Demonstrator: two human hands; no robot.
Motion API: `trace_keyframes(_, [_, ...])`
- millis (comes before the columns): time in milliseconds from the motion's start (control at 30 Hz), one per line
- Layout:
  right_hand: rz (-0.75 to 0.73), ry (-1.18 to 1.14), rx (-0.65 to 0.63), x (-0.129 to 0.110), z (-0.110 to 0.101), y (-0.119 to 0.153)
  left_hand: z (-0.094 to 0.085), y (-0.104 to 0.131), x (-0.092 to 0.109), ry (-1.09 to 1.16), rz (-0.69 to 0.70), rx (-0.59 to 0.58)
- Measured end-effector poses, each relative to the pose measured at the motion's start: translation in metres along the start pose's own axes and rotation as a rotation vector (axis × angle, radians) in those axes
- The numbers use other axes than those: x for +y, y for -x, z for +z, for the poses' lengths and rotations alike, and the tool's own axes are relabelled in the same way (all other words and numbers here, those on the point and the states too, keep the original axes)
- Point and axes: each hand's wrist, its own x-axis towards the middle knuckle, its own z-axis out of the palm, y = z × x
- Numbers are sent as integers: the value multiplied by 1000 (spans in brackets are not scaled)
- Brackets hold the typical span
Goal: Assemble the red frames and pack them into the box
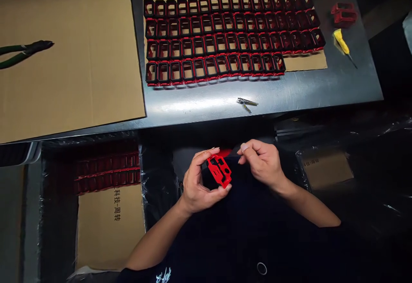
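My left hand [195, 186] grips a small red plastic housing [220, 170] with cut-out openings, thumb at its lower end and fingers at its upper end. Just to the right of it, my right hand [265, 163] is closed in a pinch. A thin dark sliver seems to stick out from those fingertips toward the housing, too faint to name. Behind the housing, a blurred red shape [224, 152] shows in the dark below the table edge. Nearest on the metal table [193, 103] lies a small pair of nippers [247, 103].
Several rows of black-and-red housings [222, 40] stand on cardboard on the table. Green-handled cutters [27, 52] lie on a cardboard sheet [74, 90] at left. A yellow-handled tool [343, 43] lies at right beside red parts [344, 15]. Lower left, a plastic-lined box holds more housings [107, 173].
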Motion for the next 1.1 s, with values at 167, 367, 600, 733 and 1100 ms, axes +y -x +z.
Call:
trace_keyframes(167, [98,-93,-4,10,-6,-2,1,-1,2,100,-53,12])
trace_keyframes(367, [127,-112,-45,12,-2,0,2,-1,2,178,-62,12])
trace_keyframes(600, [96,-159,-170,14,2,0,2,0,1,231,-81,0])
trace_keyframes(733, [80,-107,-245,14,4,0,1,-3,2,263,-69,-2])
trace_keyframes(1100, [105,132,-281,35,1,-13,-70,17,-17,25,-404,518])
